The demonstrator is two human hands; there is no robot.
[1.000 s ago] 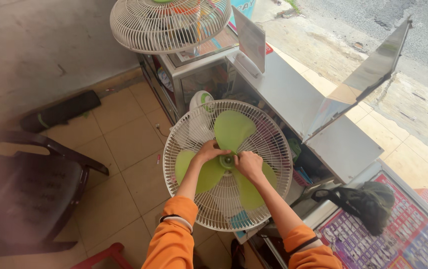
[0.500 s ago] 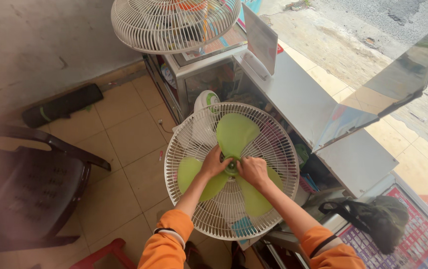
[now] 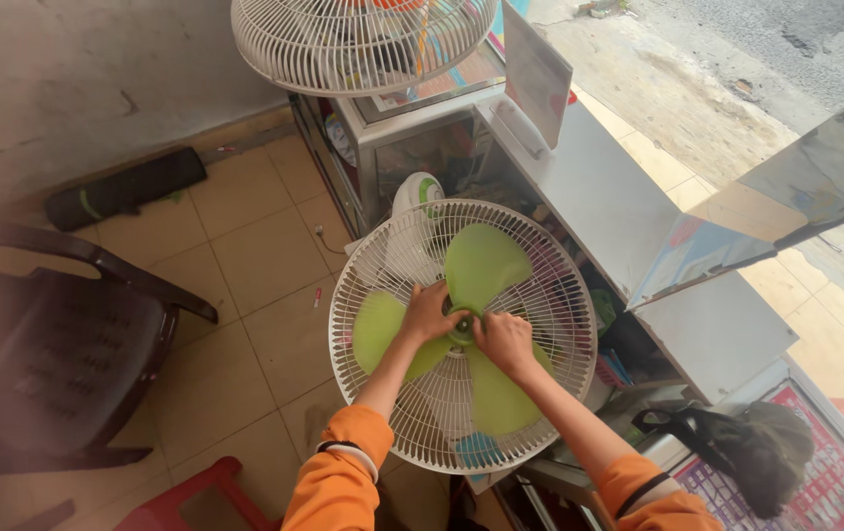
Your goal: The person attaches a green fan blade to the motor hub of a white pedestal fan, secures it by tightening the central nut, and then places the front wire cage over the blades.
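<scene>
We are looking at a fan grille of thin white wire, seemingly coated and smooth, and green blades of translucent, slightly glossy plastic. Our left hand and right hand are showing out of matt orange cloth sleeves. The counter is showing smooth grey metal with a dull sheen, the floor matt beige tile, the chair dark moulded plastic, the bag soft dark cloth.

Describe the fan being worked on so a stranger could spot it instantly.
Start at the metal counter. Beside it, above the tiled floor, stands a fan, both hands at its hub. Unlike the closed fan on top, it has bare lime-green blades and no front grille.
</scene>
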